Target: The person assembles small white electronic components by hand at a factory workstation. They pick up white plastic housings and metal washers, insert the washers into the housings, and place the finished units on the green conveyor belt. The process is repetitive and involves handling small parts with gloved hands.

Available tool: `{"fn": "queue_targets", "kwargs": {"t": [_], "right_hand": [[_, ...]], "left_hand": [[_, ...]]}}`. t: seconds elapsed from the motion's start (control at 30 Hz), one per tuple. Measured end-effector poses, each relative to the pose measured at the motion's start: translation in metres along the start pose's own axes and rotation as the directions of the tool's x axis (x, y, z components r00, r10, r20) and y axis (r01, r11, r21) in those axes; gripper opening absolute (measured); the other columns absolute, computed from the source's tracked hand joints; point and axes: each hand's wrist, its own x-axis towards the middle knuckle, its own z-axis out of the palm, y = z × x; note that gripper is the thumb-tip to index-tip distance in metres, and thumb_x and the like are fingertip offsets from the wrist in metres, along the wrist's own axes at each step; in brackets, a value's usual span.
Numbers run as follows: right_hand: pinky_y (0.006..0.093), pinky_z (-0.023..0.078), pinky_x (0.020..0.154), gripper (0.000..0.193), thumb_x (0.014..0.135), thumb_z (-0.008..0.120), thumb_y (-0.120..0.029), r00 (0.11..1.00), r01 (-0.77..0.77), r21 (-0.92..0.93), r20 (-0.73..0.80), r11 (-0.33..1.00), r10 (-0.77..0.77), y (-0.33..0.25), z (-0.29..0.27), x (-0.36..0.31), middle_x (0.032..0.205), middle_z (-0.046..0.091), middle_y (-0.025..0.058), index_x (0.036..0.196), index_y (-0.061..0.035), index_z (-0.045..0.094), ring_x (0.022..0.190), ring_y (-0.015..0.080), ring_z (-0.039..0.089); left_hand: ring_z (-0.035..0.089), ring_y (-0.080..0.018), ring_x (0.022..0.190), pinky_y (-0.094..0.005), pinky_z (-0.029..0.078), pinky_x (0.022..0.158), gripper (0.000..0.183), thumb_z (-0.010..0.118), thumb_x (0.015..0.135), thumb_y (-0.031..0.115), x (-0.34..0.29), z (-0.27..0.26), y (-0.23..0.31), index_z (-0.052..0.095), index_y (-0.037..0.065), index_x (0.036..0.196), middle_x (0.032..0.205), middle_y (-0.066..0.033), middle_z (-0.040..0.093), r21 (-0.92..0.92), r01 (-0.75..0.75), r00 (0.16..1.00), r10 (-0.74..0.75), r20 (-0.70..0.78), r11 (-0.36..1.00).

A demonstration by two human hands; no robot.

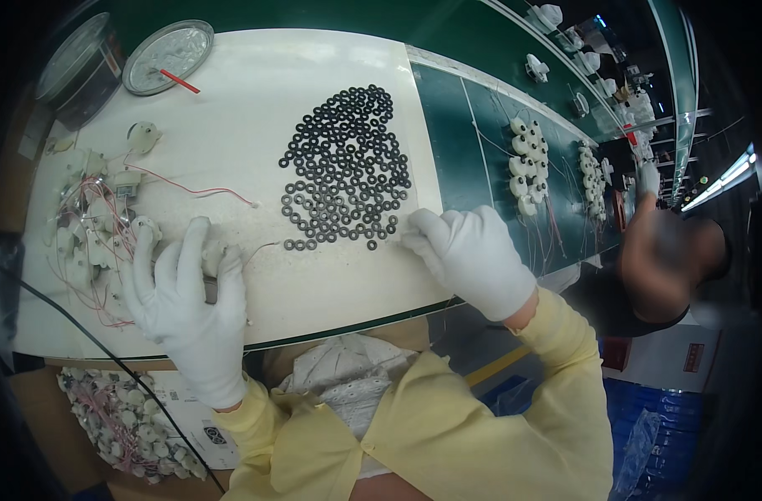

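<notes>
My left hand [183, 309], in a white glove, is at the left of the bench with its fingers spread. A small white wired part [211, 260] sits between its thumb and index finger, partly hidden by them. The other fingertips reach a pile of similar white parts [82, 242] with red wires. My right hand [479, 260], also gloved, is closed in a pinch beside the right edge of a flat spread of black rings [348, 159]. Whatever its fingertips hold is hidden.
At the far left stand a clear tub [80, 71] and a round lid [168, 58] with a red stick. Rows of white parts [528, 163] cover part of the green bench at right. A box of wired parts [135, 426] is below left. A co-worker [669, 267] sits at right.
</notes>
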Motion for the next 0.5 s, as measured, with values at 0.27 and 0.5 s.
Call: {"fn": "queue_targets", "kwargs": {"t": [0.27,0.5], "right_hand": [[0.0433,0.054,0.065,0.018,0.095,0.066,-0.013,0.948,-0.241,0.312,-0.128,0.919,0.292,0.052,0.041,-0.033,0.079,0.072,0.0116,0.113,-0.0113,0.07,0.069,0.0332,0.069],[0.0432,0.052,0.061,0.034,0.094,0.07,-0.02,0.9,-0.314,0.296,-0.209,0.902,0.382,0.057,0.004,-0.036,0.081,0.068,0.012,0.126,-0.0087,0.065,0.066,0.0311,0.067]], "left_hand": [[0.056,-0.0352,0.129,-0.0522,0.039,0.109,0.038,0.079,0.085,0.021,-0.002,-0.003,0.001,0.074,0.012,0.121,0.107,-0.0068,0.069,-0.038,0.027,0.999,-0.026,0.038,0.999],[0.055,-0.0347,0.13,-0.0506,0.039,0.109,0.038,0.079,0.085,0.02,-0.002,-0.002,-0.001,0.073,0.011,0.122,0.108,-0.0079,0.069,-0.013,0.008,0.999,-0.007,0.041,1.0]]}}
